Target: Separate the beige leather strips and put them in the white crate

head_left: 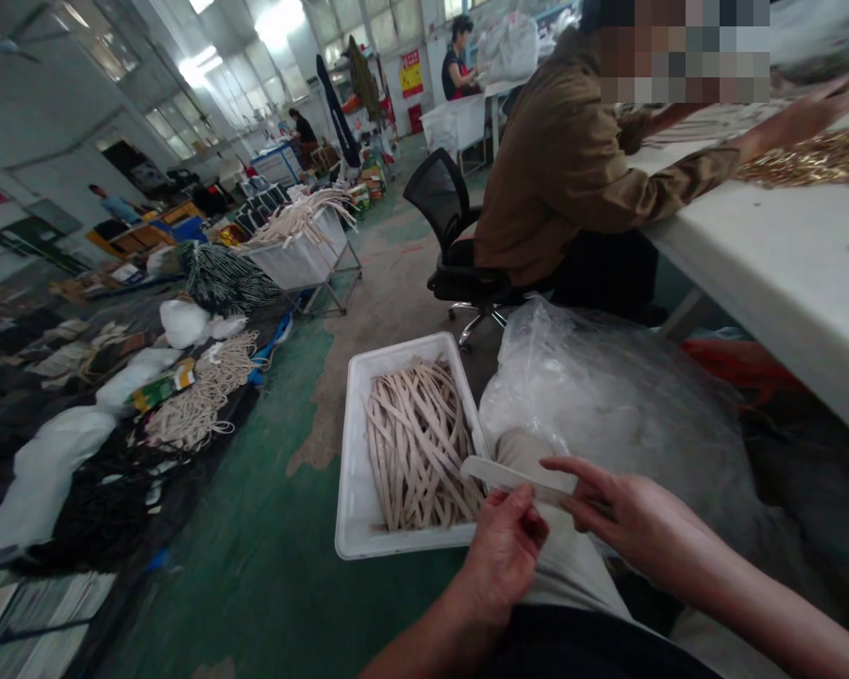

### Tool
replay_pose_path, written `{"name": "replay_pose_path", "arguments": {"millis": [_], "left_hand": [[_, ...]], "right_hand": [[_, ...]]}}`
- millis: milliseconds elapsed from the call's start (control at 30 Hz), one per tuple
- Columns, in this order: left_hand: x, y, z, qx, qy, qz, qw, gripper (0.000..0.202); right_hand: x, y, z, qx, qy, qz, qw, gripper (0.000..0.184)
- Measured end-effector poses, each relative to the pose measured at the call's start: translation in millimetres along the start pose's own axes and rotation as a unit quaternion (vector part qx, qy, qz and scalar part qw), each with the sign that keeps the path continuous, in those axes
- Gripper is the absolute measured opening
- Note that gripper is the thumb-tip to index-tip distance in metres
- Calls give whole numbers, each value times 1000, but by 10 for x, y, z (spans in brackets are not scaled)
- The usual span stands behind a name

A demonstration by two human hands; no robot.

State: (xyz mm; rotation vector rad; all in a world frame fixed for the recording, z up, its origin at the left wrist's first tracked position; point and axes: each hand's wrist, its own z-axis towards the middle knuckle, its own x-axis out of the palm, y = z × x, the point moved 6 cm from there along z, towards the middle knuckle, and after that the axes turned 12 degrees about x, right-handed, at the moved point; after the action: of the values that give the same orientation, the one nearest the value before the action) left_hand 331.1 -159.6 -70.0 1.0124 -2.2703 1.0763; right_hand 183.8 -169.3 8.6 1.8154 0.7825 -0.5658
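A flat, pale strap (496,472) with a rounded end runs between my hands, above my lap. My left hand (504,552) pinches it near that rounded end, fingers curled in. Further along, my right hand (626,509) grips the strap between thumb and fingers, with the index finger stretched out along it. Just beyond my left hand stands a white plastic tub (350,453) holding many similar beige straps (417,443). The strap's other end is hidden by my right hand.
A clear plastic bag (608,405) bulges beside my leg. At right, a co-worker (544,170) sits on a black office chair (442,203) at a white table (771,245) with gold-coloured metal pieces (813,158). Rope bundles (198,401) lie at left; a wheeled bin (293,264) stands behind.
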Motion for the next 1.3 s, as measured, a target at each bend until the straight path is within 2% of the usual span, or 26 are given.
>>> {"name": "replay_pose_path", "arguments": {"millis": [100, 267, 433, 533, 600, 633, 733, 900, 1067, 1200, 1300], "left_hand": [[57, 37, -21, -11, 24, 12, 1000, 47], [-4, -134, 85, 35, -6, 22, 999, 49], [114, 23, 0, -14, 39, 31, 999, 42], [114, 5, -14, -18, 38, 23, 999, 38], [68, -83, 40, -16, 26, 18, 999, 31], [42, -129, 72, -18, 20, 16, 1000, 27], [-6, -198, 136, -35, 10, 13, 999, 18], [16, -82, 59, -82, 17, 9, 996, 17], [56, 6, -60, -128, 25, 16, 991, 21], [79, 55, -130, -144, 29, 35, 989, 24], [112, 120, -224, -149, 55, 44, 986, 22]], "right_hand": [[-16, 25, -25, 19, 6, 2, 1000, 44], [-188, 37, -192, 28, 34, 41, 998, 48], [-182, 120, -161, 40, 0, 13, 999, 46], [-204, 145, -257, 11, 69, 81, 994, 40], [-314, 161, -424, -14, 107, 116, 987, 35], [-394, 176, -518, -29, 105, 123, 986, 32], [-601, 275, -773, -103, 59, 139, 983, 27], [-688, 387, -979, -212, -18, 185, 959, 17], [-765, 367, -1034, -279, -149, 104, 943, 29], [-576, 352, -926, -320, -160, 63, 932, 30], [-339, 266, -740, -295, -142, 59, 943, 29]]}}
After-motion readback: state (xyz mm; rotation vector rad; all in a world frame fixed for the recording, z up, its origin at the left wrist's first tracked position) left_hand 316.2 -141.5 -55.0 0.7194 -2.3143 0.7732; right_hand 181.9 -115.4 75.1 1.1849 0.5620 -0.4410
